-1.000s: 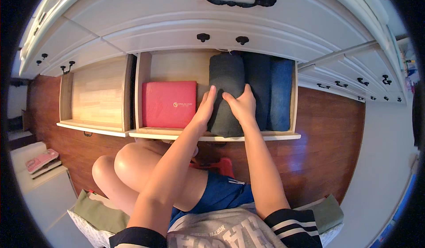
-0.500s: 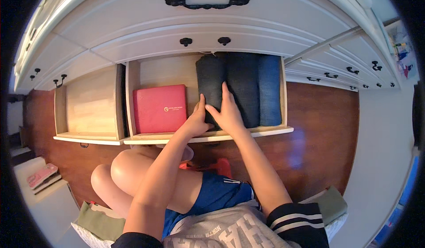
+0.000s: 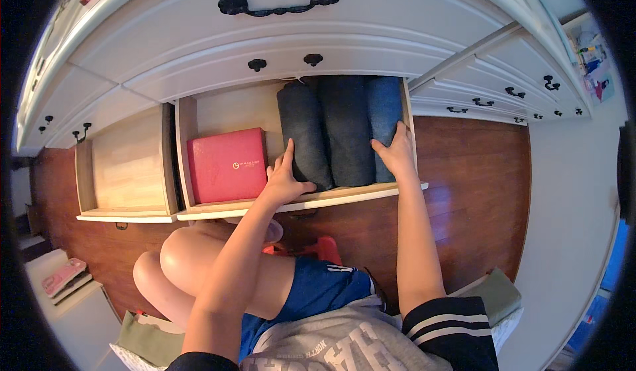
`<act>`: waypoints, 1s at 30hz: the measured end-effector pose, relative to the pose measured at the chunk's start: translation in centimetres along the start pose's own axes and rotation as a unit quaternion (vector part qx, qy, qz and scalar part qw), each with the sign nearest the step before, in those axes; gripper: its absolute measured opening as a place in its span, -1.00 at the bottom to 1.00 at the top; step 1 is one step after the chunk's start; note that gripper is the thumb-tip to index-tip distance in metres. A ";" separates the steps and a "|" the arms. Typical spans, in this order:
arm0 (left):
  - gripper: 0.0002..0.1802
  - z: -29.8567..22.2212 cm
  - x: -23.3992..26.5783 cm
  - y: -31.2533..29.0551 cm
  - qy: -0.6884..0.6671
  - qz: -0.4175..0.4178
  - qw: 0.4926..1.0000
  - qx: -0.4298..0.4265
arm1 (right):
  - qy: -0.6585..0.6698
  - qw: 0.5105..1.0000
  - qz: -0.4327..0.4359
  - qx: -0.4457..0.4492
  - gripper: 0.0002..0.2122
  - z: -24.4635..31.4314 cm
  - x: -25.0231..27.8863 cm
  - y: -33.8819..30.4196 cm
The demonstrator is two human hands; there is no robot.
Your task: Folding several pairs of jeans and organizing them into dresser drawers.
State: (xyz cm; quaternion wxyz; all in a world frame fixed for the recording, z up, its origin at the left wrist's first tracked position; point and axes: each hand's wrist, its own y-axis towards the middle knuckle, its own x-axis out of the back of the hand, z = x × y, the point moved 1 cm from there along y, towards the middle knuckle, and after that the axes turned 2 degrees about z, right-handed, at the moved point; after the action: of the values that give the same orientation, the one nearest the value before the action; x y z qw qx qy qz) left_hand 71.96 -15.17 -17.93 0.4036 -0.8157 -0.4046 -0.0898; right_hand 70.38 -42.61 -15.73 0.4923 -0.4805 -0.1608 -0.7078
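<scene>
Three rolled pairs of jeans lie side by side in the right part of the pulled-out drawer (image 3: pixel 182 116): dark grey jeans (image 3: pixel 301 116), near-black jeans (image 3: pixel 346 129) in the middle and blue jeans (image 3: pixel 383 99) against the right wall. My left hand (image 3: pixel 286 180) rests at the near left end of the dark grey roll, fingers apart and touching its side. My right hand (image 3: pixel 396 154) lies over the blue roll by the drawer's right wall, thumb spread from the fingers. Left of the rolls is a flat red box (image 3: pixel 228 165).
A second open drawer (image 3: pixel 126 162) stands out on the left. The white dresser front (image 3: pixel 165 33) with black handles rises beyond. My bare knees are below the drawers, and a red stool (image 3: pixel 324 248) shows beneath me. Brown wooden floor (image 3: pixel 477 199) lies to the right.
My right hand has moved right, from the dark grey roll to the blue one. My left hand stays by the dark grey roll. The whole view has shifted slightly.
</scene>
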 end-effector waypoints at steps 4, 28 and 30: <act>0.44 0.7 0.3 0.1 0.050 -0.040 0.997 -0.036 | -0.062 0.997 0.035 -0.014 -0.09 0.7 -0.8 -1.3; 0.29 0.9 -2.5 3.1 -0.137 -0.142 0.979 -0.050 | -0.256 0.924 -0.017 0.285 -0.34 2.4 -2.1 -6.0; 0.34 0.1 -2.3 1.4 -0.092 -0.101 0.990 -0.021 | -0.209 0.926 0.006 0.314 -0.34 2.5 -2.1 -5.5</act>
State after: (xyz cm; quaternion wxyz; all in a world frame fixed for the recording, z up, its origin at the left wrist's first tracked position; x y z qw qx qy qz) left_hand 71.43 -16.92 -19.96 0.3366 -0.7836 -0.5184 -0.0626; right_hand 67.12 -37.11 -14.92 0.5777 -0.4391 -0.4714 -0.5013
